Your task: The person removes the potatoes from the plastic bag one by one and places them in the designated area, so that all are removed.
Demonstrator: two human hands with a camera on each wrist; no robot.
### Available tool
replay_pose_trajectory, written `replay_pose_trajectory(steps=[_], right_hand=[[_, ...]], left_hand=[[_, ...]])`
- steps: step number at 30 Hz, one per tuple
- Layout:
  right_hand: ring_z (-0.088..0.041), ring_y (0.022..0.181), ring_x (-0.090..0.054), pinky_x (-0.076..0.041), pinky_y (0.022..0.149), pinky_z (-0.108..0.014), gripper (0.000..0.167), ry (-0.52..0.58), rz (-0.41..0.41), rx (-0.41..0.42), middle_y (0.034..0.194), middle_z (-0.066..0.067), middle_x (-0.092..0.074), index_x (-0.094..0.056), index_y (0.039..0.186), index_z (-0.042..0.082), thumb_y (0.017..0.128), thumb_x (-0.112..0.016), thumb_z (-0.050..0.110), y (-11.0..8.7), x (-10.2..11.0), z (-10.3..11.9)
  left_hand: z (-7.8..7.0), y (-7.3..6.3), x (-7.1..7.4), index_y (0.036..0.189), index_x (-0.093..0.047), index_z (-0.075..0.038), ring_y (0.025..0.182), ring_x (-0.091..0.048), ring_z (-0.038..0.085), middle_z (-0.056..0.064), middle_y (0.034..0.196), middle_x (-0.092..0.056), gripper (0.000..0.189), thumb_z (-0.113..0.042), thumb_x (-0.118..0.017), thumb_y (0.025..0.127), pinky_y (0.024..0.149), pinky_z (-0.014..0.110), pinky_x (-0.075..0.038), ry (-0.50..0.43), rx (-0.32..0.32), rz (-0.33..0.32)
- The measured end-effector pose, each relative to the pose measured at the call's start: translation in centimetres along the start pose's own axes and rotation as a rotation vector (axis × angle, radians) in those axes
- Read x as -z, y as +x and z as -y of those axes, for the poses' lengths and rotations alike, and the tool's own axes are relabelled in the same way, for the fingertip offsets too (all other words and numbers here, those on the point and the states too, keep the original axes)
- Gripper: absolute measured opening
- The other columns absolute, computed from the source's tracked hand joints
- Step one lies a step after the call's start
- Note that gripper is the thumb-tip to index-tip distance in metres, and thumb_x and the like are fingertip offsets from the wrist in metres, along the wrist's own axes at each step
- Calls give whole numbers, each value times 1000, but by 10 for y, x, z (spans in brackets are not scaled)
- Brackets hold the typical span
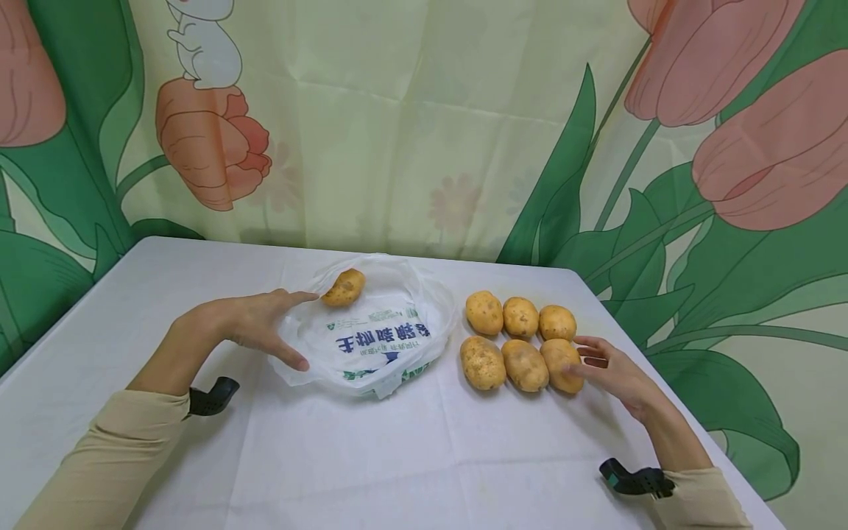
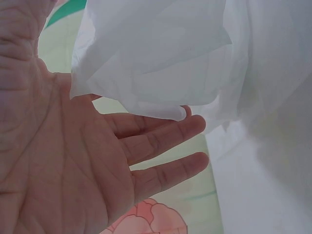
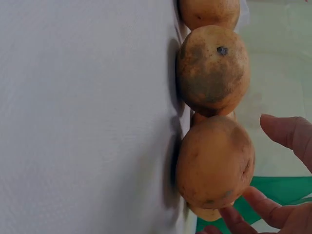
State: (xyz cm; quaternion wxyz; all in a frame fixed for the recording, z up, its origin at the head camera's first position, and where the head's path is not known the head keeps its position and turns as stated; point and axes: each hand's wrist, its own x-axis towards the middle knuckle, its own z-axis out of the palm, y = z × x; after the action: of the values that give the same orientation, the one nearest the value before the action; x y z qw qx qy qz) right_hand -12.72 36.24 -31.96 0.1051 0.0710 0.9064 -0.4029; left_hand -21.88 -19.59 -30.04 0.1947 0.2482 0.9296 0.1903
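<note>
A white plastic bag [image 1: 380,368] with printed writing lies spread on the table, its mouth facing up. One potato [image 1: 344,288] is in the bag at its far left. At the bag's left rim is my left hand [image 1: 261,327], thumb and fingers spread; in the left wrist view part of the thin plastic [image 2: 156,53] hides some of its fingers. To the right, potatoes stand in two rows of three. My right hand [image 1: 612,374] is beside the near row's rightmost potato [image 1: 562,366]. In the right wrist view, fingertips reach that potato [image 3: 214,163] while the thumb stays apart from it.
The near row also has a left potato [image 1: 482,363] and a middle potato [image 1: 526,365]. Behind stand three more, among them the far-right potato [image 1: 558,322]. A white cloth covers the table [image 1: 344,456]; a flowered curtain [image 1: 397,147] hangs behind its far edge.
</note>
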Motion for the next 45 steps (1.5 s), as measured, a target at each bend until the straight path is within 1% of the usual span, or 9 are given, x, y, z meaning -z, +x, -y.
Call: replay_pose_trajectory(steps=[4, 8, 16, 19, 24, 26, 30, 38, 45], right_hand=[[-54, 147, -20, -24, 115, -70, 88, 4, -14, 12, 160, -34, -22, -19, 159, -2, 97, -70, 35, 1, -2, 8], [-53, 148, -18, -24, 114, -71, 87, 0, -25, 28, 161, -33, -22, -21, 159, -1, 97, -70, 36, 1, -4, 16], [-52, 148, -20, -30, 112, -70, 85, -26, -34, 74, 160, -31, -26, -23, 159, 2, 97, -70, 37, 2, -12, 37], [-52, 147, -21, -33, 111, -69, 86, -28, -37, 75, 161, -31, -26, -23, 159, 4, 97, -71, 38, 2, -15, 44], [-51, 146, -24, -36, 108, -68, 87, -39, -61, 72, 160, -29, -27, -25, 159, 5, 95, -72, 40, 5, -20, 54], [-51, 146, -25, -37, 108, -69, 86, -41, -72, 75, 160, -28, -28, -26, 159, 6, 95, -72, 41, 6, -23, 58], [-51, 146, -24, -35, 109, -70, 86, -40, -86, 84, 160, -28, -29, -27, 158, 7, 95, -72, 42, 8, -28, 66], [-49, 148, -24, -31, 113, -69, 87, -32, -78, 124, 160, -26, -31, -28, 159, 6, 94, -73, 43, 11, -35, 81], [-47, 148, -26, -37, 110, -65, 85, -22, -63, 155, 160, -23, -33, -33, 157, 9, 92, -76, 43, 14, -43, 97]], left_hand=[[0, -1, 1, 162, -24, -10, 140, -37, 49, 31, 152, -36, 123, -63, -86, 71, 109, 70, -34, 3, 1, 2], [0, -1, 0, 162, -24, -10, 140, -36, 49, 31, 153, -36, 123, -64, -86, 71, 109, 70, -35, 2, 5, 0], [0, -1, -1, 161, -25, -10, 141, -36, 49, 30, 154, -35, 124, -67, -85, 70, 109, 70, -34, -5, 17, -7], [0, -1, -1, 161, -25, -10, 142, -35, 49, 30, 155, -34, 125, -68, -85, 68, 110, 70, -34, -13, 26, -6], [-1, -1, -1, 161, -25, -10, 141, -35, 48, 30, 155, -34, 124, -67, -85, 69, 109, 70, -34, -11, 20, -4], [-1, -1, 0, 161, -25, -10, 140, -36, 48, 30, 154, -35, 123, -65, -86, 70, 109, 70, -34, -6, 15, -4], [-2, -2, 1, 162, -24, -11, 141, -35, 49, 30, 155, -33, 124, -65, -86, 70, 109, 71, -34, -11, 27, 1], [0, 0, 1, 162, -24, -10, 140, -37, 48, 30, 155, -34, 125, -67, -85, 69, 109, 71, -34, -21, 34, 0], [0, -1, 1, 162, -23, -10, 139, -37, 48, 30, 154, -34, 123, -65, -85, 70, 109, 70, -35, -21, 28, 7]])
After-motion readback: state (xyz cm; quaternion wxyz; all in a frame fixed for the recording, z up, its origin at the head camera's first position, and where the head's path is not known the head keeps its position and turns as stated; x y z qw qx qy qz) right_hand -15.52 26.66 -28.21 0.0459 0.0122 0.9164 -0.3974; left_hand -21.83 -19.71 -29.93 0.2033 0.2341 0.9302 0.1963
